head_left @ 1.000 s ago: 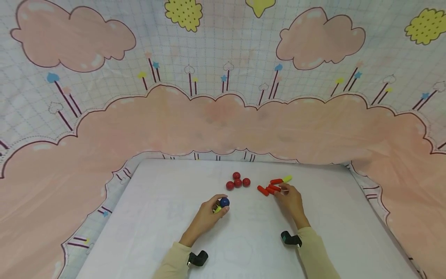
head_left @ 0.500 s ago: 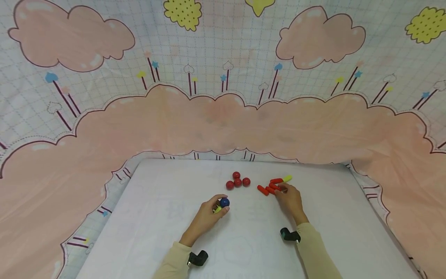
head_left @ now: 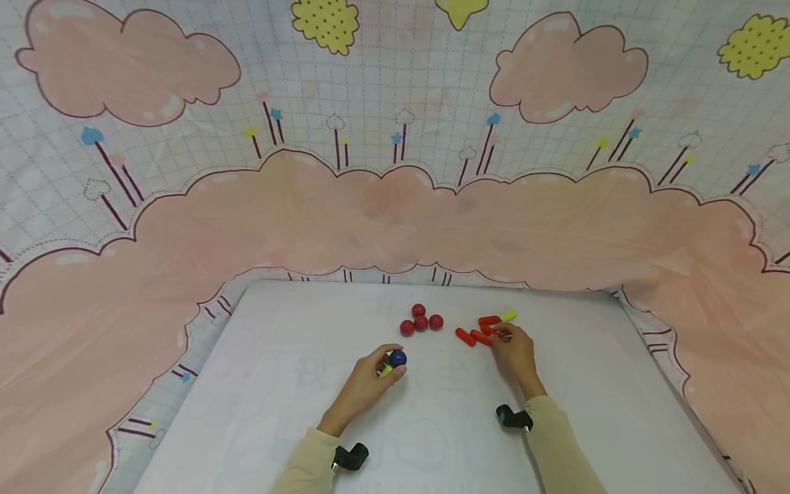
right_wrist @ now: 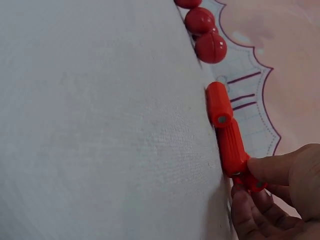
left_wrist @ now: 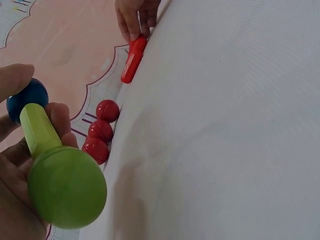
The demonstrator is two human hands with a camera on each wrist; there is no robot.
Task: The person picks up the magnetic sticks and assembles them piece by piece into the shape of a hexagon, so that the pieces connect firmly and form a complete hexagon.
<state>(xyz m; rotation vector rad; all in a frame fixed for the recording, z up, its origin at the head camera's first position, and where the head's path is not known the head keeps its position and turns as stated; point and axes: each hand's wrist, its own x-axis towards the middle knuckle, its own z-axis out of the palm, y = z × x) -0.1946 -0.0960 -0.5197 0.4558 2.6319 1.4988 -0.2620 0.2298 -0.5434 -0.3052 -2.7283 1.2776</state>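
My left hand (head_left: 361, 387) holds a joined toy piece: a blue ball (left_wrist: 26, 100) at one end, a yellow-green rod (left_wrist: 40, 131) in the middle and a larger green ball (left_wrist: 67, 187) at the other end. Thumb and fingers grip it near the blue ball, above the white table. Farther right, my right hand (head_left: 515, 353) pinches a short red rod (right_wrist: 256, 183) between thumb and fingers, low at the table. Two more red rods, one nearer (right_wrist: 232, 147) and one farther left (right_wrist: 219, 104), lie beside it; their ends show grey discs. The fingers partly hide the pinched rod.
Several red balls (head_left: 421, 323) sit clustered left of the red rods. Behind my right hand lies another red rod (head_left: 489, 320) end to end with a yellow-green rod (head_left: 509, 316). A patterned cloth (head_left: 395, 219) hangs beyond the white table's (head_left: 308, 309) back edge.
My right hand has shifted slightly to the right, and the red rod at its fingertips has moved a little with it. The left hand stays in place with its toy piece.
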